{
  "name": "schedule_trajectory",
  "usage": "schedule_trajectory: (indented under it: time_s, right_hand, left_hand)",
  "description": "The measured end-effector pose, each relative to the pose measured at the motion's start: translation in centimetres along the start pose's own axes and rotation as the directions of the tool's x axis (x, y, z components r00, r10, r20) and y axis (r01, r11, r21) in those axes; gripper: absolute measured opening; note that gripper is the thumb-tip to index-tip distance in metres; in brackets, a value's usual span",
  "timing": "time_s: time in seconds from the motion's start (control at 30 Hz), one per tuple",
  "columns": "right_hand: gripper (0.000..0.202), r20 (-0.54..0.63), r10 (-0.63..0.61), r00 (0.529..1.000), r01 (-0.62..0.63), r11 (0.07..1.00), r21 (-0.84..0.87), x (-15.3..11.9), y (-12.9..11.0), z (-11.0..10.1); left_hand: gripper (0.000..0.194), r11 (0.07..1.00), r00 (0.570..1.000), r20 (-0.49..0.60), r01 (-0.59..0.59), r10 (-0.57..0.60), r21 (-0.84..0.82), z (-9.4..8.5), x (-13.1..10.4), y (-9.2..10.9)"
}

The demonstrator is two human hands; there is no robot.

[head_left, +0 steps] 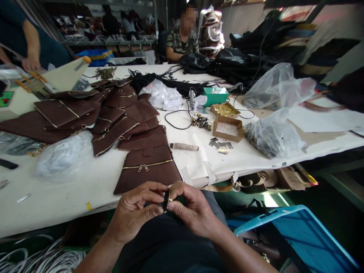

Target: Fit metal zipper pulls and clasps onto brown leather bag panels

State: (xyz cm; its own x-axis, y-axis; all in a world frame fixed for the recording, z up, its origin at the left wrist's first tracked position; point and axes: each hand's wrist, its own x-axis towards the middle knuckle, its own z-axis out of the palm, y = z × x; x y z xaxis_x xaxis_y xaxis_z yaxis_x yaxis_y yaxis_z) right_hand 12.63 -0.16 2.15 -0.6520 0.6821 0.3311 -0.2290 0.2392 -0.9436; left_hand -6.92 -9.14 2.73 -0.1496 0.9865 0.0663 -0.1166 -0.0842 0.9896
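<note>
My left hand and my right hand meet in front of me at the table edge. Between their fingertips is a small dark metal plate, held upright by both. A tiny gold-coloured piece shows by my right thumb; its kind is too small to make out. Just beyond my hands lies a brown leather pouch with a gold zipper and two pulls. Similar small grey plates lie on the table to the right, near a tool with a wrapped handle.
Brown leather pieces are piled at left. Cardboard boxes, one holding gold hardware, stand at centre right near plastic bags. A blue crate is low at right. A co-worker sits opposite; another person's arm reaches in at left.
</note>
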Motion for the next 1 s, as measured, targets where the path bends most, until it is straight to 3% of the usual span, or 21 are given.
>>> schedule_trajectory:
  time_s: [0.23,0.47,0.57,0.63,0.7,0.73,0.8,0.87,1.0]
  right_hand:
    - [0.015,0.022,0.007,1.000,-0.007,1.000,0.005,0.2,0.0,0.1]
    - [0.014,0.022,0.029,0.999,-0.029,0.999,0.031,0.3,0.5,0.1]
    - [0.016,-0.019,0.077,0.997,-0.077,0.997,0.020,0.6,1.0,-0.1]
    - [0.019,-0.079,0.129,0.988,-0.129,0.992,0.007,1.3,1.6,-0.1]
    - [0.023,-0.125,0.186,0.975,-0.187,0.982,0.001,2.4,2.6,0.0]
    - [0.025,-0.129,0.208,0.970,-0.209,0.978,0.007,3.0,3.3,0.1]
    - [0.030,-0.106,0.235,0.966,-0.233,0.972,0.030,4.4,4.8,0.4]
    - [0.033,-0.076,0.249,0.966,-0.246,0.968,0.040,5.5,6.5,0.7]
    - [0.030,-0.061,0.255,0.965,-0.258,0.964,-0.059,6.5,9.3,1.1]
  left_hand:
    - [0.011,0.991,0.999,-0.045,0.002,0.003,0.131,-0.2,0.0,-0.1]
    - [0.008,0.995,0.999,-0.039,-0.001,0.005,0.100,-0.1,-0.3,-0.7]
    - [0.014,0.995,1.000,-0.026,-0.005,0.008,0.099,-1.3,0.6,-1.1]
    - [0.022,0.972,0.996,-0.079,-0.017,0.036,0.233,-3.1,2.5,-1.5]
    - [0.028,0.857,0.983,-0.157,-0.004,0.099,0.516,-5.6,5.3,-2.1]
    - [0.032,0.741,0.975,-0.172,0.010,0.142,0.671,-7.0,7.0,-2.5]
    - [0.042,0.381,0.982,-0.056,-0.017,0.179,0.924,-9.7,10.2,-3.4]
    - [0.049,0.242,0.990,-0.001,-0.033,0.139,0.970,-11.6,12.6,-4.3]
    - [0.053,0.138,0.996,0.054,-0.064,0.074,0.988,-12.9,14.4,-5.3]
